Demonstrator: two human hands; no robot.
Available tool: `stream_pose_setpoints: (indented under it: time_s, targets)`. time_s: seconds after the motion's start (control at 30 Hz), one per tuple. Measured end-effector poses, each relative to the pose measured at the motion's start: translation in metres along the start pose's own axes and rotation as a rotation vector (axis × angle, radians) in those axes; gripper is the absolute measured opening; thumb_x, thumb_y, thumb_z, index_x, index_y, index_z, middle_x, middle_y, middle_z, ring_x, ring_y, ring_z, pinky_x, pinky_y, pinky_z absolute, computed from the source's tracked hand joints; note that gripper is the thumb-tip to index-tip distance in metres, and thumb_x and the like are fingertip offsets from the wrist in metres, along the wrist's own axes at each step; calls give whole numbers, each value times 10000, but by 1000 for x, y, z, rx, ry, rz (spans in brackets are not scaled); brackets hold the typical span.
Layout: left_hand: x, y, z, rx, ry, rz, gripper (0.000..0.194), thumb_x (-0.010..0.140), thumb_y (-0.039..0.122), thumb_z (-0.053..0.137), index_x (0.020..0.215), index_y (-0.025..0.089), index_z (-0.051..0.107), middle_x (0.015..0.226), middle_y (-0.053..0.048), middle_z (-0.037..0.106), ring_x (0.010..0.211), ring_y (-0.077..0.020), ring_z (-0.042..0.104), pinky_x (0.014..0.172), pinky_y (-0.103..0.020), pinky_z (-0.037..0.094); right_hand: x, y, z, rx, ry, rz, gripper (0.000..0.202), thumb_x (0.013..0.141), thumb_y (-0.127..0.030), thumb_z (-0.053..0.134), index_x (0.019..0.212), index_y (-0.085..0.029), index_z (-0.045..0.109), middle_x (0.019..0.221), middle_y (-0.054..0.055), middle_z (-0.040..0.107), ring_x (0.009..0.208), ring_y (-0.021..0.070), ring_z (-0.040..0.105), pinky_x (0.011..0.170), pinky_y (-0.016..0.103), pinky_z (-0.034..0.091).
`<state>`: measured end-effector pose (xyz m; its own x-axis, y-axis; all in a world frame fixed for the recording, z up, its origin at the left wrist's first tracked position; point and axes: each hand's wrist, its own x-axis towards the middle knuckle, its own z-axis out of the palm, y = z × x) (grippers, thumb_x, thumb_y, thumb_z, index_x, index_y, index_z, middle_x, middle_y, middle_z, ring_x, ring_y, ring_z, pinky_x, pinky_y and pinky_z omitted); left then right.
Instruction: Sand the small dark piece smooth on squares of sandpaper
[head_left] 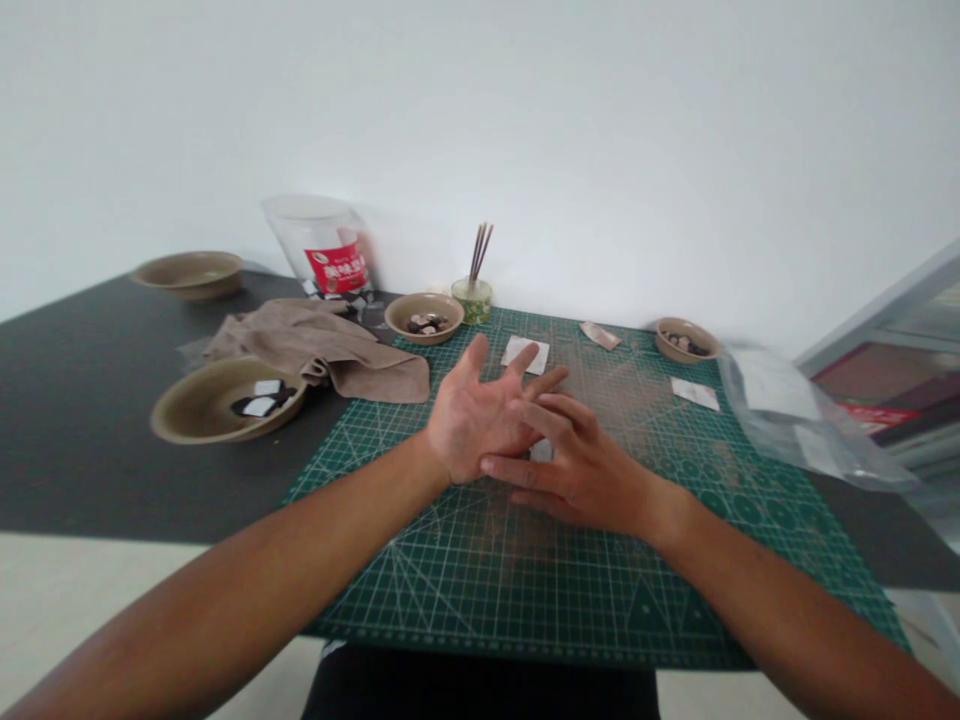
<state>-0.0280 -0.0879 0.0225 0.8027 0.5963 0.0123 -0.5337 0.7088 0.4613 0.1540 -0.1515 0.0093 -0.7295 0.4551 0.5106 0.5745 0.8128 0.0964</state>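
Green cutting mat (525, 580) lay on the tabletop. Above its middle, the left hand (480, 415) was open, palm up; the right hand (577, 465) pinched a small white piece (540, 450) against it. A loose pinch might drop it onto the mat.

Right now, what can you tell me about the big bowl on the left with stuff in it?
The big bowl is round, wide and shallow, tan-brown, and looks like matte ceramic or plastic. It sits upright on the dark tabletop, left of the green cutting mat. Inside lie a few small flat pieces, some white, some dark. A crumpled brown cloth lies just beside its far rim. Neither hand touches it.
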Motion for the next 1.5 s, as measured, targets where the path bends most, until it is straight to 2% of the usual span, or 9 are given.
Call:
stream_pose_setpoints:
  time_s: [0.4, 0.6, 0.83, 0.93, 1.0, 1.1, 1.2, 1.33, 1.5]
  targets:
    - [-1, 1, 1, 4, -26, -8, 629, 892, 725, 399, 1244, 267, 648, 1276, -109, 670, 1129, -285, 638, 841, -372, 512, -5, 20, -7, -79, -35, 8, 405, 946, -448, 618, 1347, -398, 596, 1512, 77, 398, 1400, 285, 336, 1162, 535, 346]
    - [-1, 1, 2, 11, -48, 21, 634, 894, 716, 399, 1245, 252, 649, 1265, -118, 676, 1236, -324, 584, 971, -446, 464, -6, 17, -2, -70, 25, 120, 424, 938, -469, 615, 1345, -353, 603, 1529, 91, 392, 1382, 335, 350, 1136, 578, 357]
    - [1, 0, 3, -23, -74, 32, 653, 906, 720, 358, 1234, 238, 653, 1249, -125, 682, 1074, -287, 654, 862, -404, 491, -6, 18, 0, -50, 100, 360, 521, 953, -465, 585, 1440, -295, 508, 1520, 139, 388, 1366, 368, 385, 1130, 630, 318]
    - [1, 1, 2, -23, -58, 28, 660, 899, 731, 363, 1212, 234, 664, 1263, -129, 675, 1113, -301, 646, 928, -438, 476, -5, 13, -2, 117, 151, 285, 428, 959, -407, 597, 1372, -296, 564, 1381, 130, 516, 1286, 311, 494, 1086, 557, 402]
    - [1, 2, 1, -16, -34, 21, 651, 897, 731, 374, 1199, 237, 670, 1272, -125, 671, 1175, -320, 623, 984, -468, 451, -2, 5, -4, 381, 124, 199, 361, 981, -351, 572, 1337, -292, 582, 1213, 93, 623, 1152, 237, 593, 1006, 454, 491]
    - [2, 2, 0, -8, -12, 34, 629, 901, 717, 388, 1204, 244, 671, 1277, -115, 667, 1230, -335, 594, 1014, -488, 434, 4, -8, -9, 834, -30, 190, 343, 1015, -311, 520, 1350, -259, 570, 1053, 40, 710, 959, 156, 673, 886, 332, 551]
    - [5, 0, -1, -3, -16, 56, 604, 909, 701, 393, 1183, 248, 684, 1271, -109, 671, 1223, -334, 599, 995, -481, 452, 11, -17, -14, 1149, -201, 286, 351, 1029, -348, 491, 1349, -239, 585, 1128, 46, 727, 930, 134, 700, 846, 292, 569]
    - [8, -6, 0, 0, -16, 39, 563, 922, 669, 405, 1199, 262, 677, 1260, -99, 677, 1185, -320, 622, 973, -467, 470, 18, -19, -14, 1265, -293, 338, 360, 1023, -376, 499, 1324, -223, 623, 1237, 72, 715, 1154, 170, 667, 1015, 355, 529]
    - [8, -6, 3, 19, 16, 68, 572, 921, 675, 425, 1306, 294, 611, 1274, -80, 665, 1160, -296, 629, 987, -445, 465, 15, -10, -5, 1307, -144, 523, 363, 1033, -425, 464, 1280, -233, 650, 1169, 63, 744, 1092, 178, 699, 996, 398, 554]
